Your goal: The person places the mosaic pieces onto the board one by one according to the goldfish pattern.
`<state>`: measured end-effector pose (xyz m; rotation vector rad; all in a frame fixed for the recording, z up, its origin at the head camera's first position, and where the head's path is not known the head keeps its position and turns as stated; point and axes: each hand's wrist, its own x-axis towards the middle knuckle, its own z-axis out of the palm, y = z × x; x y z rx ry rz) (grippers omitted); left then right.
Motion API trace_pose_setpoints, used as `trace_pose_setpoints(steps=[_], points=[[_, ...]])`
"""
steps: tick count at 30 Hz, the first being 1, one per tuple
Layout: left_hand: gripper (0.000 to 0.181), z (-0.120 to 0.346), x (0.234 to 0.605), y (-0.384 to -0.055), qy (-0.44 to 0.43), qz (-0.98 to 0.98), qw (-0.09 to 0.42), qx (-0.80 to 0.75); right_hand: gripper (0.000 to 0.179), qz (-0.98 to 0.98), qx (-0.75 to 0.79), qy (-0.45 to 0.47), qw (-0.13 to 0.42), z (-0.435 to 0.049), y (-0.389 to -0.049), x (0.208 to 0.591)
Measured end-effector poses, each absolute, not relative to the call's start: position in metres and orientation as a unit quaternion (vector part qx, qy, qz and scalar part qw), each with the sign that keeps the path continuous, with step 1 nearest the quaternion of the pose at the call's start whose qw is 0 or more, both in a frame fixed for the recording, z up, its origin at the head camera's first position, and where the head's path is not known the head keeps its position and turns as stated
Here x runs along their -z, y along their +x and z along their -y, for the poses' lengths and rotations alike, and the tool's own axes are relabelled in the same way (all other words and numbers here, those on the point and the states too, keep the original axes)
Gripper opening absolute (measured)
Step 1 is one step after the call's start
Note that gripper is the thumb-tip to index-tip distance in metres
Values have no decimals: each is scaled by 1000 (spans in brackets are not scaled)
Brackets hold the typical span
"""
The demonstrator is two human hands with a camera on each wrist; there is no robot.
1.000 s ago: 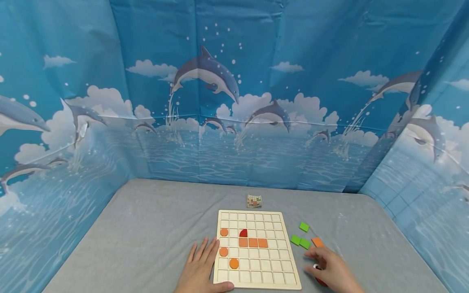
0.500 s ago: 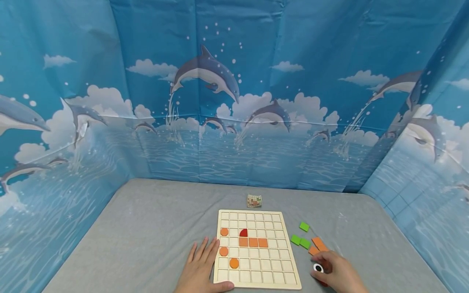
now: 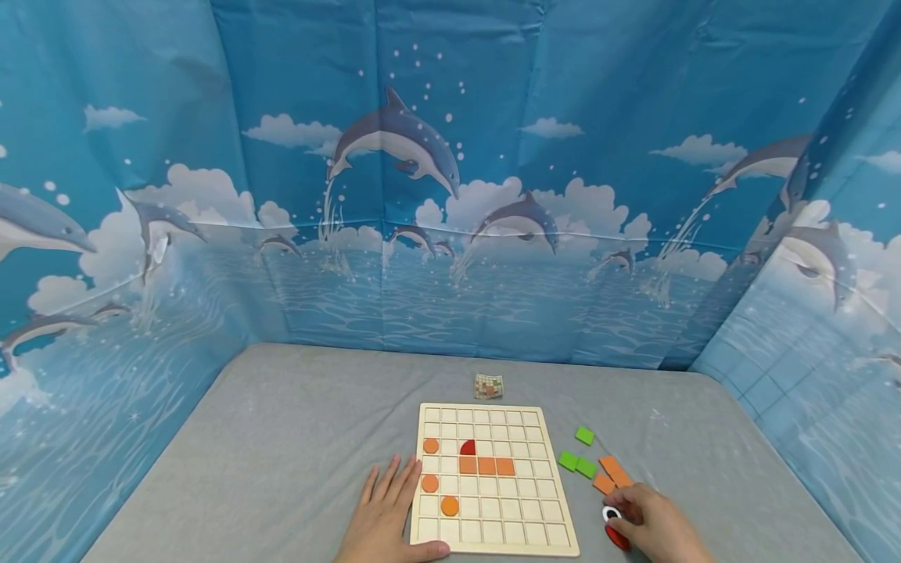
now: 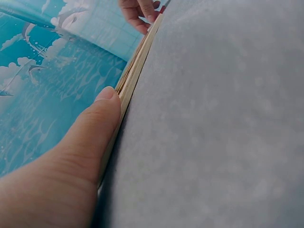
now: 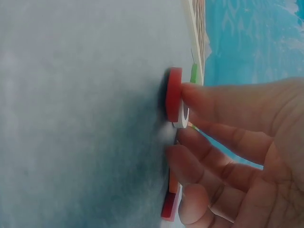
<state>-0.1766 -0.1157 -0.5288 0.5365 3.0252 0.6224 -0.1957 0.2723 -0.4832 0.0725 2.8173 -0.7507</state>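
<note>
My left hand (image 3: 383,512) lies with straight fingers on the left edge of a pale wooden grid board (image 3: 493,489); its thumb (image 4: 92,128) rests along the near edge. On the board sit orange squares (image 3: 486,467), a red quarter-circle (image 3: 468,448) and orange round pieces (image 3: 450,506). Right of the board, my right hand (image 3: 658,520) pinches a white ring-like disc with a black centre (image 3: 612,514) between thumb and index finger, close to the table. A red piece (image 5: 174,95) lies against the disc, near the thumb tip. The other fingers curl loosely.
Several green squares (image 3: 586,467) lie right of the board. Orange pieces (image 3: 615,471) lie just beyond my right hand. A small patterned card (image 3: 489,386) sits behind the board on the grey cloth (image 3: 317,438). A blue dolphin curtain (image 3: 422,297) stands behind the table.
My right hand has drawn slightly right and back, uncovering more of the orange pieces, the disc and the red piece. The left hand and the board have not moved.
</note>
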Motion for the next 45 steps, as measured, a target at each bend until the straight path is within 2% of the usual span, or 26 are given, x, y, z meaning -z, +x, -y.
trace_pose_setpoints(steps=[13, 45], points=[[111, 118, 532, -177, 181, -963, -5, -198, 13, -956, 266, 33, 122, -273, -201, 489], [109, 117, 532, -176, 184, -961, -11, -206, 13, -945, 314, 38, 81, -268, -190, 485]])
